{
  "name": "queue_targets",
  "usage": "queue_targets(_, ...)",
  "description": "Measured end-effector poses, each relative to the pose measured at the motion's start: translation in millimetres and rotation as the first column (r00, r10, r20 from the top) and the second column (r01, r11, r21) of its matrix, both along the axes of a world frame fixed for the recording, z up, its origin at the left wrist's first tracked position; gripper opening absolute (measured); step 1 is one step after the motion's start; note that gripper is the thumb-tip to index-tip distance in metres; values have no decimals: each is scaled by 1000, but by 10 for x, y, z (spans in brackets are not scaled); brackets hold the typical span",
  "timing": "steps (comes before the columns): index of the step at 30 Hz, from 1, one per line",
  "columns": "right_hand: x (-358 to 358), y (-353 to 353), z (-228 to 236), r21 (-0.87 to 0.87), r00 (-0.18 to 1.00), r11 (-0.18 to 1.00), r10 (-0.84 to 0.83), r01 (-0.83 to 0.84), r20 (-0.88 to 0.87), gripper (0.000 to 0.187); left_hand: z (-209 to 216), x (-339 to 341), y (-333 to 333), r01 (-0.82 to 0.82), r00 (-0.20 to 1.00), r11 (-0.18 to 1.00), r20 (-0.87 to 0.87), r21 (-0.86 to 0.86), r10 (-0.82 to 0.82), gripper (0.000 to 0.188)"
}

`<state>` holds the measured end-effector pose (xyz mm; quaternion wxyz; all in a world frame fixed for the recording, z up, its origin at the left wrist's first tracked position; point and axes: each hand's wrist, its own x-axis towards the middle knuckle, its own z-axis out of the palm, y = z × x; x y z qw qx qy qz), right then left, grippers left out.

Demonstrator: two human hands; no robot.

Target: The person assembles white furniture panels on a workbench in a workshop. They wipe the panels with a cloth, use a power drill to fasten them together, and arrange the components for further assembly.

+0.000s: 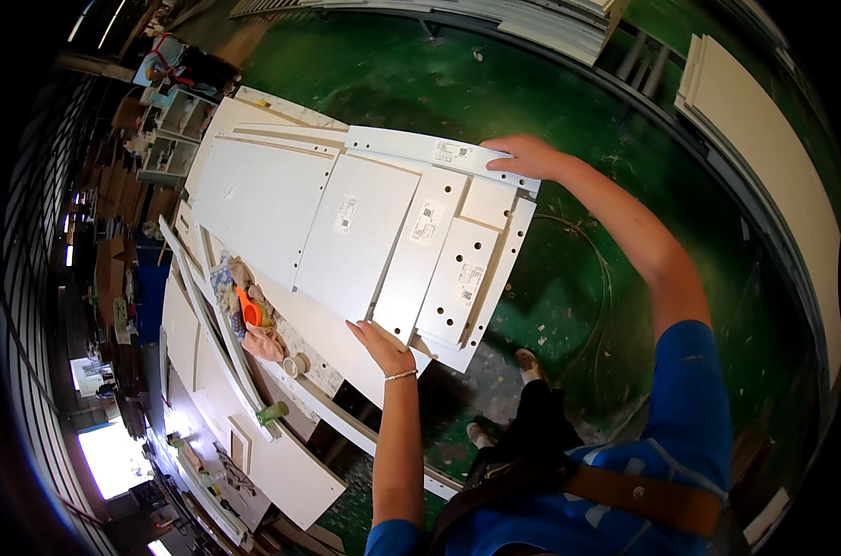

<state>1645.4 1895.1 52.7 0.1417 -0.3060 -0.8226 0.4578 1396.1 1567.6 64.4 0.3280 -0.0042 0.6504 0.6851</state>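
Several white panels with drilled holes and printed labels lie stacked in front of me. My right hand [527, 156] has its fingers over the near end of a long narrow white board [411, 145] at the stack's far-right edge. My left hand [383, 347] is at the near left corner, fingers stretched out, against the end of a labelled white board [424, 232]. Between my hands lie a smaller white board with several holes [456, 278] and a wider labelled panel [354, 218]. The undersides of the fingers are partly hidden.
Left of the stack lie a crumpled cloth [270, 346], an orange tape dispenser-like tool [250, 308] and a tape roll [296, 365]. A long white rail [226, 343] runs alongside. More panels [763, 167] stand right, beyond the green floor [569, 269]. Another person [184, 63] is at the far left.
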Motion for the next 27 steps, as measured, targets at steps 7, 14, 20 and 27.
queue_targets(7,-82,-2,-63,-1,999,1000,-32,32,-3,42,-417,-224,19,-5,993,1000,-122,10,6,61)
queue_targets(14,-303,-322,-75,296,884,838,-466,457,-46,38,-252,-162,40,-37,996,996,-85,-80,30,75)
queue_targets(20,-410,-371,200,321,862,817,-369,479,-346,38,-348,-42,-281,-25,991,1000,-135,-11,23,71)
queue_targets(27,-1205,-992,263,68,976,980,-179,188,-120,30,-454,315,-1343,-20,992,999,-126,-30,16,62)
